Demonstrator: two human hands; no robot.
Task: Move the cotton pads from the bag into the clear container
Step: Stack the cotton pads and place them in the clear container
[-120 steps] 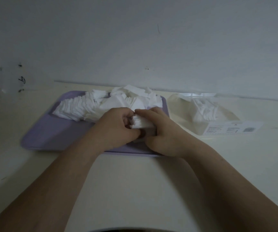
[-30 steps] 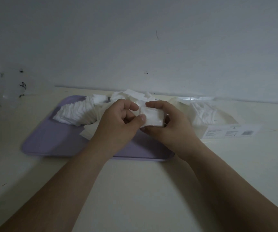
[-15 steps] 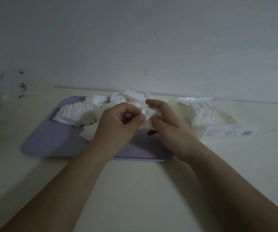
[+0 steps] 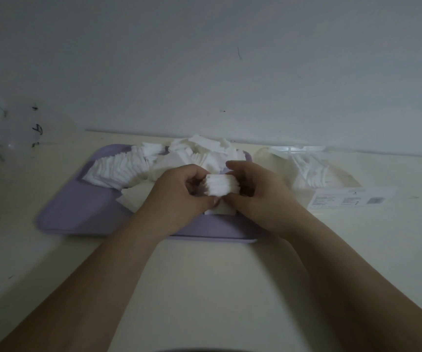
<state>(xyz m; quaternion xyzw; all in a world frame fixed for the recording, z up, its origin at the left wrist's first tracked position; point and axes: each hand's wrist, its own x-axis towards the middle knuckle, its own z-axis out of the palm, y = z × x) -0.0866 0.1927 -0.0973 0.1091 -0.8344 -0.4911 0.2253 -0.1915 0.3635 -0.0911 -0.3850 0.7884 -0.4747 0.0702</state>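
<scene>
Head view. A small stack of white square cotton pads (image 4: 220,186) was pinched by its two ends between the left hand (image 4: 179,199) and the right hand (image 4: 260,196), just above the near part of the flat lilac plastic tray (image 4: 60,219).

Risk: the stack was loose and its edges stepped. With pressure at the ends only, the middle pads would probably bow out and fall. A single white pad (image 4: 220,210) showed directly below the thumbs; whether it hung from the stack or lay on the tray could not be told. The faint clear plastic container (image 4: 18,133), if rightly identified, stood well apart, beyond and to the left of the left hand, so a carry across would give time for slippage. The loose heap of white pads (image 4: 154,163) just beyond the knuckles could be dragged along by a low sweep.

Pose: both forearms converged from the near edge. The fingers of each hand curled over the top of the stack, thumbs beneath with tips nearly meeting, so that both hands closed narrowly on it. The clear plastic bag with printed label (image 4: 332,174), holding further pads, lay beside and beyond the right hand.
</scene>
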